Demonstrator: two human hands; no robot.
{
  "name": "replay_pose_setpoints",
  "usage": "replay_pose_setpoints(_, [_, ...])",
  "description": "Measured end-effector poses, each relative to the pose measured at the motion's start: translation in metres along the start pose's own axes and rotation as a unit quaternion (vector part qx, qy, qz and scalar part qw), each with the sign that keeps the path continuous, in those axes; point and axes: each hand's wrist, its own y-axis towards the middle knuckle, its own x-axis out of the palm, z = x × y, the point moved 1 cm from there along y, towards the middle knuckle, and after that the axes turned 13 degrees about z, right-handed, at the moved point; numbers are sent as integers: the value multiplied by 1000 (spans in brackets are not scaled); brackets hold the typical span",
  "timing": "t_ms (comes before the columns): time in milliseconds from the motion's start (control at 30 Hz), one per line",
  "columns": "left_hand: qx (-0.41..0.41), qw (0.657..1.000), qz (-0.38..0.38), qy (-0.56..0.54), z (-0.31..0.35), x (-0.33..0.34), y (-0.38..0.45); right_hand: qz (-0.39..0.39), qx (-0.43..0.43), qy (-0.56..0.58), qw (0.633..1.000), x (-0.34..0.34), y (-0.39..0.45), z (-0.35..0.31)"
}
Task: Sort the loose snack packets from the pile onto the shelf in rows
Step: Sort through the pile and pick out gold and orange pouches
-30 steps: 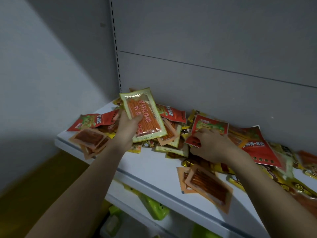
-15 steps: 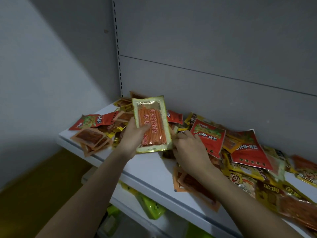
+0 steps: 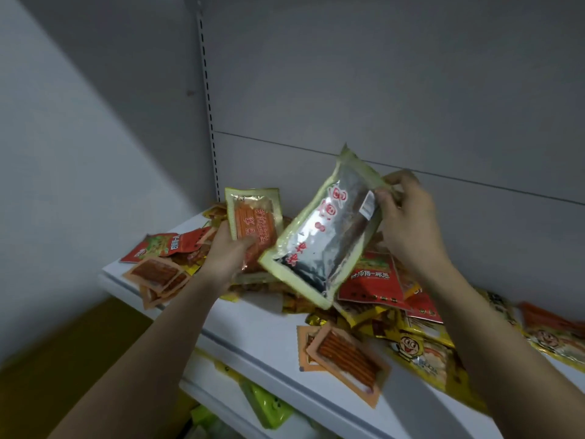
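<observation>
My left hand grips an orange-and-gold stick snack packet upright above the pile. My right hand pinches the top edge of a second, larger packet, turned so its silver back with red and black print faces me; it hangs tilted beside the first. Below both lies the pile of loose packets, red, yellow and orange, spread over the white shelf.
Small orange packets lie at the shelf's left front and near its front edge. Yellow cartoon-face packets spread to the right. Grey back panel and slotted upright stand behind. Green items sit on the shelf below.
My right hand has pulled a large packet out of the pile and raised it, silver back toward me. My left hand stays up with its orange packet.
</observation>
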Motion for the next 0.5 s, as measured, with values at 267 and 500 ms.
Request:
replay_pose_setpoints(267, [32,998,45,0,28,-17,-23,139,-68,39,987,-6,-3,-1])
replay_pose_setpoints(500, [-193,972,-105,-87,16,0,-69,-112,-197,146,963,36,-75,4])
